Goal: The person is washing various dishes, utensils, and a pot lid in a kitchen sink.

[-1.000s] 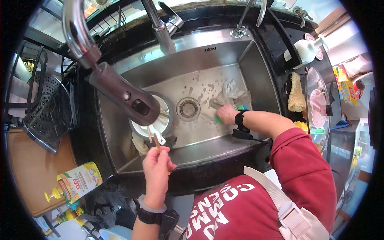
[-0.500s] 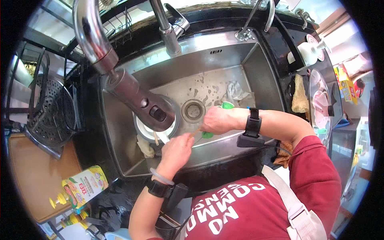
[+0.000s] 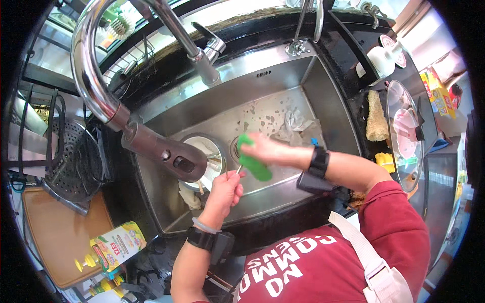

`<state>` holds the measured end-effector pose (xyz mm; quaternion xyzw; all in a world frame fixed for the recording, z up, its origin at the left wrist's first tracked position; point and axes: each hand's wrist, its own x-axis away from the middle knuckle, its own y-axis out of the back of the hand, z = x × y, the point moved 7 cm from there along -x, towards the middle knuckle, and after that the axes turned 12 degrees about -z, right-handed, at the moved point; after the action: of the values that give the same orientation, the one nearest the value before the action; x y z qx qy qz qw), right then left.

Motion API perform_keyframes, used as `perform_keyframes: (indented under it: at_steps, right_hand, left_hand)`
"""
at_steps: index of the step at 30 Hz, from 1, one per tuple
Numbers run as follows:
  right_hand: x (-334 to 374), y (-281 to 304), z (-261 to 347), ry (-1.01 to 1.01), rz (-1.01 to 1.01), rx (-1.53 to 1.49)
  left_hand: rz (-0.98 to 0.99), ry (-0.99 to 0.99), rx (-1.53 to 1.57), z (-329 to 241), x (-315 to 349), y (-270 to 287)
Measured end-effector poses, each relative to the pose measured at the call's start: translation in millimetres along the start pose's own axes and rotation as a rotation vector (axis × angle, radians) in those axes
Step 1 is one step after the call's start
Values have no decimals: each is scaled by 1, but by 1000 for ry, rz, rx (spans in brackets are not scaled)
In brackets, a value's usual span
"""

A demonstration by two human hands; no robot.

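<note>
Over the sink (image 3: 328, 91), my left hand (image 3: 225, 192) pinches one end of a thin, pale stick-like utensil (image 3: 239, 170); its kind is unclear. My right hand (image 3: 268, 150) is closed on a green scrubbing cloth (image 3: 256, 167), slightly blurred, which hangs beside the utensil. The cloth hides the utensil's far end, so I cannot tell whether they touch. Left of my hands, a round pot (image 3: 221, 151) holds white dishes and thin sticks, partly covered by the dark faucet head (image 3: 174, 159).
A chrome faucet (image 3: 83, 65) arches over the sink's left side. Crumpled clear plastic (image 3: 295, 121) lies near the drain. On the right counter are a loofah (image 3: 375, 116), a glass lid (image 3: 404, 101) and a white pump bottle (image 3: 380, 63). A yellow-pump soap bottle (image 3: 118, 245) lies at left.
My right hand has shifted slightly left and up, and more of the green cloth shows below it. The view has turned a little; my left hand keeps its pinch on the utensil.
</note>
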<state>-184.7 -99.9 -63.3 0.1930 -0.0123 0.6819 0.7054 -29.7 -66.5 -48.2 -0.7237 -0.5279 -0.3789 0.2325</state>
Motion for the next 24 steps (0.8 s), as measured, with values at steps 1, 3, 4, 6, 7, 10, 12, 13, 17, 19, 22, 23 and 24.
perform_keyframes:
  at_steps: [1, 3, 4, 6, 7, 10, 12, 13, 17, 19, 22, 23, 24]
  right_hand:
    - [4, -9, 1, 119, -42, 300]
    - [4, -13, -8, 104, -49, 166]
    - [4, -16, -15, 49, -34, 116]
    - [3, -22, -12, 171, 28, 129]
    - [1, -23, -11, 224, 59, 141]
    - [-1, -16, 10, 532, -64, 149]
    - [-8, -15, 10, 529, -58, 301]
    - [-8, -13, 14, 596, -60, 339]
    - [-22, 25, 7, 390, -253, 260]
    - [-22, 30, -10, 106, -221, 135]
    - [-13, 6, -8, 113, -26, 131]
    - [-11, -6, -5, 150, 25, 183]
    - [-12, -10, -7, 119, 23, 199]
  left_hand:
    - [-15, -2, -34, 1, 0, -2]
    - [-27, -13, -84, 4, 1, -5]
    - [-24, -5, -83, 7, 4, -5]
    - [-27, -3, -78, 10, 7, -4]
    - [-55, 54, -99, 14, 7, -2]
    - [-87, 29, 78, 9, 7, 1]
    - [-93, 53, 103, 8, 8, 2]
    - [-98, 52, 125, 6, 9, 3]
    - [-156, 15, 93, 0, 18, 10]
    - [-187, -19, 88, -3, 20, 11]
    - [-158, -54, 73, -5, 17, 2]
    - [-167, -67, 22, -5, 15, -1]
    - [-178, -78, -29, -4, 15, -3]
